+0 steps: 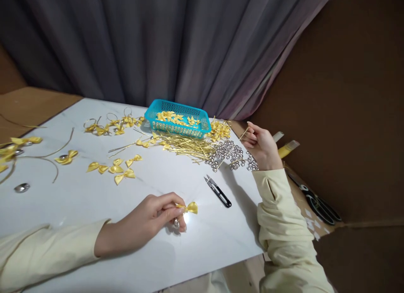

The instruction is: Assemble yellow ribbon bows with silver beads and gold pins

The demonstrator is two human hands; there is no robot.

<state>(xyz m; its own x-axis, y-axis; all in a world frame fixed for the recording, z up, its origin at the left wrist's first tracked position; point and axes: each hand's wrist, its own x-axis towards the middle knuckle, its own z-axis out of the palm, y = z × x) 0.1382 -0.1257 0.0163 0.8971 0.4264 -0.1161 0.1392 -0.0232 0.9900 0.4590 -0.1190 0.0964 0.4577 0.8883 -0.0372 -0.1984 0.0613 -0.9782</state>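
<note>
Thumb and forefinger of my left hand [151, 217] pinch a yellow satin bow [192, 207] over the near part of the table. A small shiny silver piece [176, 223] hangs under those fingers; how it is held is partly hidden. At the right, my right hand [263, 146] is raised with its fingertips closed on a thin gold twist tie [243, 134]. Below it lies a pile of silver bells [229, 152], beside a heap of gold twist ties [189, 146]. Black thread snips [217, 191] rest between my two hands.
A turquoise basket [178, 131] holding yellow bows stands at the back, with more bows [221, 130] to its right. Loose bows [116, 167] and tied pieces [102, 129] lie leftward. Black-handled scissors [318, 204] are beyond the right edge. A grey curtain [142, 45] hangs behind.
</note>
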